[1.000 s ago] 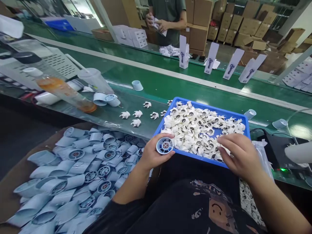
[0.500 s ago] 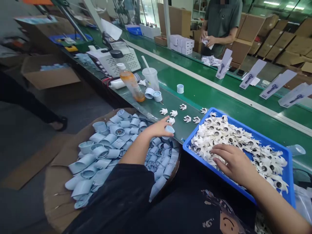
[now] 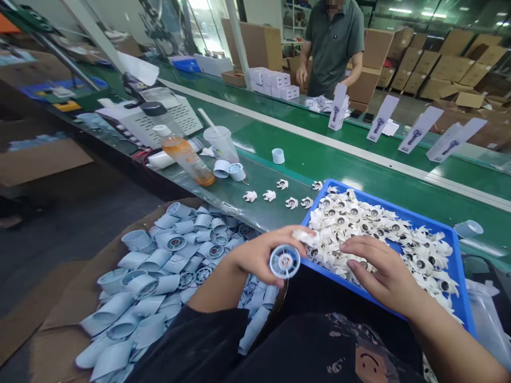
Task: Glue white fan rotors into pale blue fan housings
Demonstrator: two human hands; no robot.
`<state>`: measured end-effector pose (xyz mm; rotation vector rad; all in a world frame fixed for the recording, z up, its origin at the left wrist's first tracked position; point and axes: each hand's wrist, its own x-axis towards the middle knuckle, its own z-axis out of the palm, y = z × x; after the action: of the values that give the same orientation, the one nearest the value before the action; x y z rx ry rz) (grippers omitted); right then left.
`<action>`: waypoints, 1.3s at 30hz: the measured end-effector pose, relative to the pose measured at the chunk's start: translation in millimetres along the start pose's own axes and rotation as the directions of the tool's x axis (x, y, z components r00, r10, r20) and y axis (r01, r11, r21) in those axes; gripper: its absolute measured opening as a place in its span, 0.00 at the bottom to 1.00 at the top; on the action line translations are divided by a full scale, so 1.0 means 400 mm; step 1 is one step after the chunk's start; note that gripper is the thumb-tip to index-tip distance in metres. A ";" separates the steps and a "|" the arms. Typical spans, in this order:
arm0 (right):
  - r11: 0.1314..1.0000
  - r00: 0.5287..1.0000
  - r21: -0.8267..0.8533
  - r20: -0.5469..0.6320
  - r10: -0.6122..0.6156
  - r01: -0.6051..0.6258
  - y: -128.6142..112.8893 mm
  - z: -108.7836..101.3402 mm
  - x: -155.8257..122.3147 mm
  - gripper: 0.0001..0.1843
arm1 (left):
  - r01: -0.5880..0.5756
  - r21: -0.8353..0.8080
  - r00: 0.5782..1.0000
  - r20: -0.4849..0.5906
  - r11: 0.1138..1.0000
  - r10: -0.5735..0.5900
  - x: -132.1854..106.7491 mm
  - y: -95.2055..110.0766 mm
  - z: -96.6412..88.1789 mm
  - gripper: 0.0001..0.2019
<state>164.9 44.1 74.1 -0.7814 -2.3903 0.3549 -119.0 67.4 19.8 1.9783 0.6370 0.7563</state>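
Note:
My left hand [image 3: 261,252] is wrapped round a light blue round fan housing [image 3: 285,261], whose open spoked end shows a small centre part. A white fan impeller [image 3: 305,237] is at the index fingertip of this hand, seemingly held too. My right hand [image 3: 383,271] hovers over the near side of the blue tray [image 3: 389,198], fingers apart and holding nothing visible. Many white impellers [image 3: 355,213] fill that tray. To the left, a cardboard box [image 3: 59,314] is heaped with light blue housings [image 3: 159,260].
Several loose impellers [image 3: 269,196] lie on the green bench [image 3: 255,133], with a blue ring [image 3: 278,156] behind them. A drink bottle [image 3: 186,157] and a plastic cup with a straw [image 3: 221,143] stand left. Across the bench, a person [image 3: 335,48] works near upright white boxes [image 3: 383,118].
My left hand has come from the bench edge towards me, bringing the housing and an impeller alongside the tray. My right hand stays over the tray. The view has swung right.

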 end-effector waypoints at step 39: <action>0.868 0.929 -0.333 -0.145 0.340 -0.369 -0.081 -0.052 -0.213 0.08 | -0.194 0.674 0.951 -0.050 0.713 0.305 0.205 0.127 0.359 0.17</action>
<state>218.5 -31.8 65.3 -1.3852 -2.2535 0.0246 47.1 19.7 26.4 2.7296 0.8212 0.9467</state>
